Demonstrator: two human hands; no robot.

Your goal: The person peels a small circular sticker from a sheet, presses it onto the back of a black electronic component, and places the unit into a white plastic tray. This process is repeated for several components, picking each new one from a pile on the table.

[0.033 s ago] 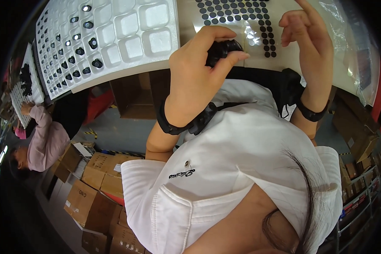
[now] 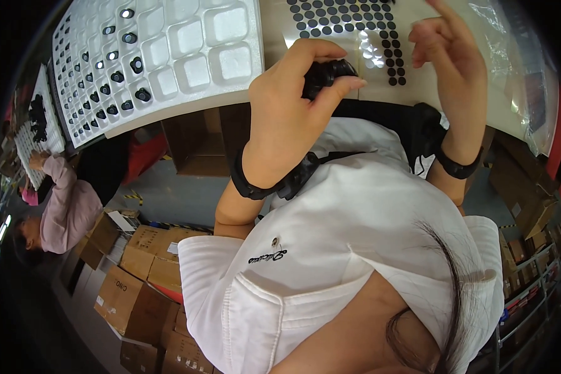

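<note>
My left hand (image 2: 287, 109) is closed round a small black, glossy, rounded plastic part (image 2: 323, 76), held between thumb and fingers at the table's near edge. Its exact kind is hard to tell because the fingers cover much of it. To the right, my right hand (image 2: 452, 68) is raised over the table with its index finger stretched past the top of the picture. Its other fingers are curled, the thumb apart, and nothing shows between them. Beyond both hands, rows of round black stickers (image 2: 389, 53) lie on a clear glossy sheet (image 2: 371, 50).
A white moulded tray (image 2: 196, 68) at the left holds several small black parts in its pockets. Clear plastic wrap (image 2: 511, 75) covers the table's right side. Cardboard boxes (image 2: 128, 299) stand on the floor behind. A co-worker in a pink top (image 2: 75, 206) is at the far left.
My right hand has shifted slightly, its index finger tipping a little to the left. My left hand and the black part stay where they were.
</note>
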